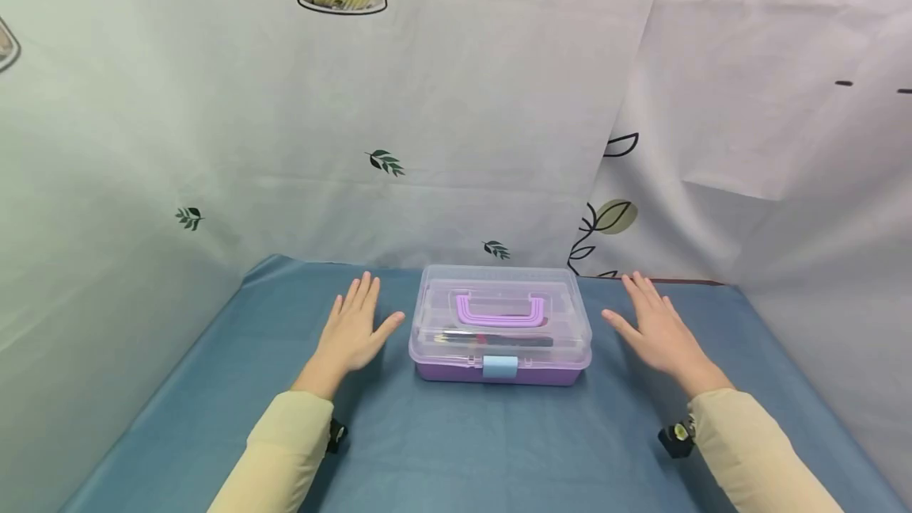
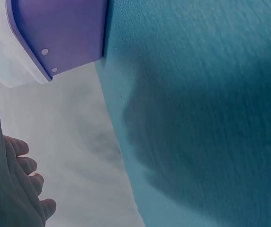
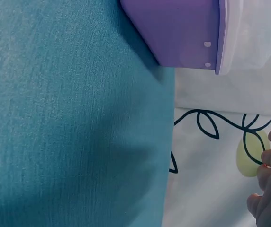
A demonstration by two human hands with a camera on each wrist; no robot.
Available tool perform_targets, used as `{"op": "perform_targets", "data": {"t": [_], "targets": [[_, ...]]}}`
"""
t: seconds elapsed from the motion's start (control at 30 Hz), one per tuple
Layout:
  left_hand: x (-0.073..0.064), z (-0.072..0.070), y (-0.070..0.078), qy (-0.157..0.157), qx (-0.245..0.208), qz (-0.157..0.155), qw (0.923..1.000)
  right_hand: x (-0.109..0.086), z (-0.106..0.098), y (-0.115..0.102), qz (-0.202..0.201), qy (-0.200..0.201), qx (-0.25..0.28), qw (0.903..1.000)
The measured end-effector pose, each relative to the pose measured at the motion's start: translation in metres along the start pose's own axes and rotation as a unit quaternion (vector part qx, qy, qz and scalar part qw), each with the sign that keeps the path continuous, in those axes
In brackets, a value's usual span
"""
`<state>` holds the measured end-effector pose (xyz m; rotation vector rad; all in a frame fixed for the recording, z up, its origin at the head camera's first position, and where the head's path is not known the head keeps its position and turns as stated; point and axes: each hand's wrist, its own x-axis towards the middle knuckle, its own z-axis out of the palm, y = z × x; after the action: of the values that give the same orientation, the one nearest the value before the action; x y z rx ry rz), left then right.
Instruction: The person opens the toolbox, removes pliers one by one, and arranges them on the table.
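While the left grip (image 1: pixel 351 336) and right grip (image 1: pixel 661 334) hover, fingers straight, holding nothing, a closed, clear-lidded, rectangular purple plastic box (image 1: pixel 456 374) stands between them on the blue cloth-covered surface (image 1: pixel 492 450), probably light, stiff, slick, best held by its lilac plastic handle (image 1: pixel 500 321).

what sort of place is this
Probably a small screened-off tabletop workspace, though the wider room isn't visible: a blue cloth covers the work surface, pale printed sheets stand behind it and at both sides, and a box sits on the cloth.
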<state>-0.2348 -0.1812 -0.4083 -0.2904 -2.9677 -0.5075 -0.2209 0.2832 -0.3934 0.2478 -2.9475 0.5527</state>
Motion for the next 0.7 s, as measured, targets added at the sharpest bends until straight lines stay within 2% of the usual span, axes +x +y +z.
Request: {"op": "perform_targets", "data": {"t": [0.7], "targets": [[0.001, 0.004, 0.011, 0.002, -0.071, 0.005, 0.9975, 0.0, -0.006, -0.019, -0.013, -0.002, 0.039, 0.9992]]}}
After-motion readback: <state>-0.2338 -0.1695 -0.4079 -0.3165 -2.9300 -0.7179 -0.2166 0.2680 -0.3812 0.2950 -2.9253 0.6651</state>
